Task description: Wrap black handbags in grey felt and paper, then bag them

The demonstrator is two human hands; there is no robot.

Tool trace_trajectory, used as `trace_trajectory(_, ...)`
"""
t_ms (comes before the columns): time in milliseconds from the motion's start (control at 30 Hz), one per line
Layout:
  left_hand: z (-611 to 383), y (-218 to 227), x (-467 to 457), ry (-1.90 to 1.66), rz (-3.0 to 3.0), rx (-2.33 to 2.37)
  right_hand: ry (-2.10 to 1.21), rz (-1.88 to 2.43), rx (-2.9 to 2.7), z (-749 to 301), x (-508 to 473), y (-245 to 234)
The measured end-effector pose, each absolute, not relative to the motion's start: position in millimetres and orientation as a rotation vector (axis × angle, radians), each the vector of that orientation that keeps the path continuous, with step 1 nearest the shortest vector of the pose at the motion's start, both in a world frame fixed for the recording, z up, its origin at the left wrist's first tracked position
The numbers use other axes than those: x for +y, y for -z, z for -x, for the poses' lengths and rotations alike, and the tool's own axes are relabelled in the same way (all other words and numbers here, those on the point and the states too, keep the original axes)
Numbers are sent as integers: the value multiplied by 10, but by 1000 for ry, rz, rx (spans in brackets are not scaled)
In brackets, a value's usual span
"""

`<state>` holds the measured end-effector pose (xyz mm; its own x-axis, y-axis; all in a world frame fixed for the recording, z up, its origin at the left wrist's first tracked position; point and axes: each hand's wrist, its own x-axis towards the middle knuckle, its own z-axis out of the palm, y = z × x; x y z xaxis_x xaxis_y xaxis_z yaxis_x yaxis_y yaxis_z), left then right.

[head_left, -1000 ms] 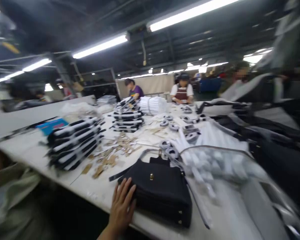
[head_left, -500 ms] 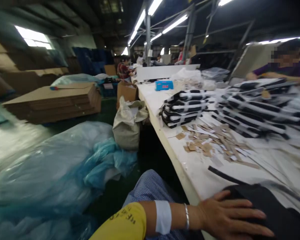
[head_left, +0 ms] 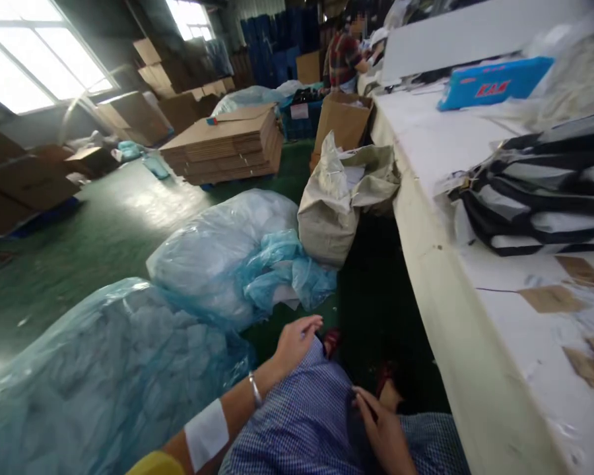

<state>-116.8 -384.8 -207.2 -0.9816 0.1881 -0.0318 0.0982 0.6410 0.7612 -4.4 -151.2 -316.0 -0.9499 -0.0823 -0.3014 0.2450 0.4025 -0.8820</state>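
My left hand (head_left: 294, 340) hangs over my knee in blue checked trousers (head_left: 301, 422), fingers loosely bent and apart, holding nothing. It is just short of a blue-tinted plastic bag (head_left: 237, 257) on the floor. A bracelet and a white wrist patch show on that arm. My right hand (head_left: 383, 432) lies on my lap between the legs, fingers stretched along the trouser cloth, nothing in it. The white worktable (head_left: 440, 264) runs along my right side.
On the table lie stacked black-and-white pieces (head_left: 539, 191), brown paper scraps (head_left: 554, 297) and a blue box (head_left: 495, 82). On the green floor are a second large plastic bag (head_left: 94, 382), a beige sack (head_left: 336, 198), stacked flat cardboard (head_left: 228, 142) and a carton (head_left: 341, 115). A person works far back.
My view has swung left and down, away from the table. My left hand came off the black bag and dropped to my knee; my right hand has come into view on my lap.
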Motion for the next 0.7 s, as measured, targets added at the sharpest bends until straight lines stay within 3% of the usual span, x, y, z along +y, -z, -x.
trace_trajectory(233, 2107, 3120, -5095, -1069, 343, 2719, 1465, -175, 2273, 748, -1535, 3559)
trace_trajectory(433, 2680, 4291, -5711, -985, 530, 2490, 1386, 5, 2284, 1960, -2484, 4009)
trace_trajectory(700, 3045, 5680, -6002, -1038, 636, 2324, 1211, 435, 2206, 3231, -4121, 5492)
